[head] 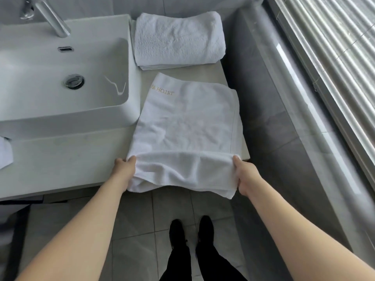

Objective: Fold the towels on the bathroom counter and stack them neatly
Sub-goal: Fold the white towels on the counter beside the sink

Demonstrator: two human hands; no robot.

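Towel point(186, 122) lies flat on the counter point(67, 159), its near end hanging over the front edge where you grip it: left hand point(123, 169) pinches the left corner, right hand point(244, 175) the right. Its right side reaches the counter's right edge; the sink point(60, 110) touches its left. Gold lettering reads "HOTEL", upside down. Folded towel point(178, 39) sits just beyond, apart.
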